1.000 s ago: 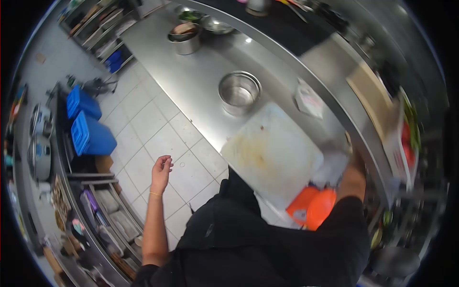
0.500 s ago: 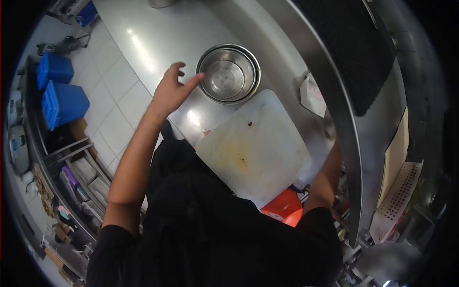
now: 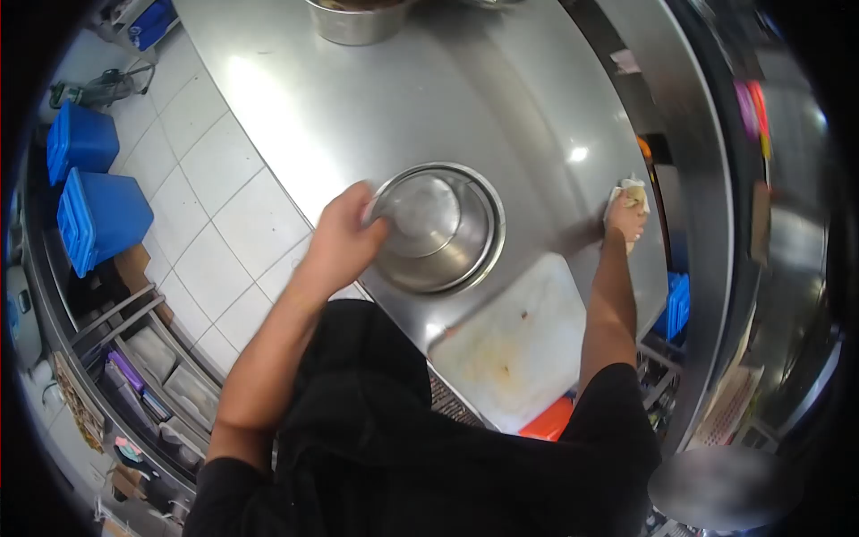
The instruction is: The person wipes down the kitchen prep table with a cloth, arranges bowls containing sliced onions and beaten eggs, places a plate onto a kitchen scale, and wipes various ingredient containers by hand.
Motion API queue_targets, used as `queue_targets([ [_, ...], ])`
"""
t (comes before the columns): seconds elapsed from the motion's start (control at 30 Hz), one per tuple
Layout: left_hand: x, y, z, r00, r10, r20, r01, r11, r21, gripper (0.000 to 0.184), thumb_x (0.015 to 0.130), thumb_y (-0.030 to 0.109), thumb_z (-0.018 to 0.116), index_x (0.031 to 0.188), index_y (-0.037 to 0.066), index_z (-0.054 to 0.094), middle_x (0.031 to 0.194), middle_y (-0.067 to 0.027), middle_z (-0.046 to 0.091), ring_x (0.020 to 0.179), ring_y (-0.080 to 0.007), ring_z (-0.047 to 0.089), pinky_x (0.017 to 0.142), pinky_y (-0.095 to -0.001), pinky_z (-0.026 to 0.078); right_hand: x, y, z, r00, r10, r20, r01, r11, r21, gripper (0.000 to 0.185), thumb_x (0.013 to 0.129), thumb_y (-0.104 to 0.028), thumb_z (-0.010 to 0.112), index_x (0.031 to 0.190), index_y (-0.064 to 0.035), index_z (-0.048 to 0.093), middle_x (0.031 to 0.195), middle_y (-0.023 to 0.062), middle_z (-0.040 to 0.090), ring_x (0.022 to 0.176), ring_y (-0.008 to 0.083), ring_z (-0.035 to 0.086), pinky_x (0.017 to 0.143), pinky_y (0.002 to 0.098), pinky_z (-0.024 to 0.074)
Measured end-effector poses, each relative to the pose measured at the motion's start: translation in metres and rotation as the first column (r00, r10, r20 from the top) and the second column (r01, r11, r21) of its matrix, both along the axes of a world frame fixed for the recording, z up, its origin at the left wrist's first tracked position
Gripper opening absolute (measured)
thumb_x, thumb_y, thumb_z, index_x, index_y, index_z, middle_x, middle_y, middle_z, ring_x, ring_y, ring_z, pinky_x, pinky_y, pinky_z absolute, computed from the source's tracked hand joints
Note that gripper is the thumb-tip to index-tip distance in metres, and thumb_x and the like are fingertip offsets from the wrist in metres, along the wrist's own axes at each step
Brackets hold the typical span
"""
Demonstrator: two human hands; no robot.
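Observation:
My left hand (image 3: 347, 234) is closed on the left rim of a round stainless steel bowl (image 3: 428, 261), thumb over the edge. This bowl sits nested inside another steel bowl (image 3: 495, 234), whose rim shows on the right. On the far right of the steel table (image 3: 528, 134), my right hand (image 3: 629, 222) grips a crumpled, cream-coloured cloth (image 3: 634, 194) against the surface. Between my arms and nearer my body lies a stained white cutting board (image 3: 519, 345) with small dark specks on it.
A steel pot (image 3: 358, 25) stands at the table's far end. An orange-red object (image 3: 548, 419) is partly visible below the board. Blue bins (image 3: 112, 210) are on the tiled floor to the left. A steel shelf edge (image 3: 707, 116) runs along the right, above the table.
My left hand has closed on the bowl's rim, and the inner bowl has shifted. My right hand, hidden earlier, now shows holding the cloth. The view has moved, revealing more of the far table.

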State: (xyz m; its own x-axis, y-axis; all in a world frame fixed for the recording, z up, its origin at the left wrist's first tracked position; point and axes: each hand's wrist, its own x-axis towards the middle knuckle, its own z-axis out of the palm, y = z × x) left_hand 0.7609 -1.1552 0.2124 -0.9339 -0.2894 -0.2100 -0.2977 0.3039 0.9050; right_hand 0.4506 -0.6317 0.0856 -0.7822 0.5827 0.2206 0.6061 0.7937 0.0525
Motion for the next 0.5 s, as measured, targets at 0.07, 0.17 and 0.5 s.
queue_targets([
  [0.07, 0.035, -0.057, 0.016, 0.985, 0.139, 0.101, -0.156, 0.971, 0.182, 0.01, 0.086, 0.002, 0.064, 0.093, 0.001, 0.056, 0.08, -0.0026, 0.053, 0.076, -0.0108, 0.052, 0.064, -0.0309, 0.046, -0.044, -0.037, 0.005, 0.993, 0.072, -0.091, -0.084, 0.987, -0.137, 0.085, 0.09, -0.076, 0.048, 0.154, -0.0197, 0.046, 0.152, 0.0217, 0.046, 0.135, 0.0477, 0.048, 0.112, 0.0606, 0.0371],
  [0.17, 0.104, -0.138, 0.022, 0.921, 0.366, 0.133, -0.381, 0.918, 0.109, 0.012, 0.091, -0.003, 0.062, 0.095, 0.006, 0.056, 0.083, 0.0058, 0.053, 0.07, -0.0019, 0.047, 0.056, -0.0204, 0.037, -0.133, -0.11, 0.009, 0.959, 0.278, -0.051, -0.283, 0.946, -0.159, 0.081, 0.094, -0.071, 0.046, 0.154, -0.0164, 0.045, 0.155, 0.0235, 0.044, 0.14, 0.0446, 0.046, 0.115, 0.0545, 0.038],
  [0.5, 0.325, -0.25, -0.021, 0.634, 0.725, 0.269, -0.754, 0.657, 0.008, 0.031, 0.088, -0.004, 0.059, 0.118, 0.0, 0.064, 0.106, -0.0021, 0.07, 0.094, -0.0089, 0.063, 0.086, -0.0253, 0.047, -0.221, -0.338, -0.014, 0.575, 0.807, -0.134, -0.818, 0.567, -0.095, 0.064, 0.096, -0.058, 0.056, 0.142, -0.0136, 0.052, 0.137, 0.0215, 0.058, 0.126, 0.0447, 0.056, 0.102, 0.0522, 0.0478],
])
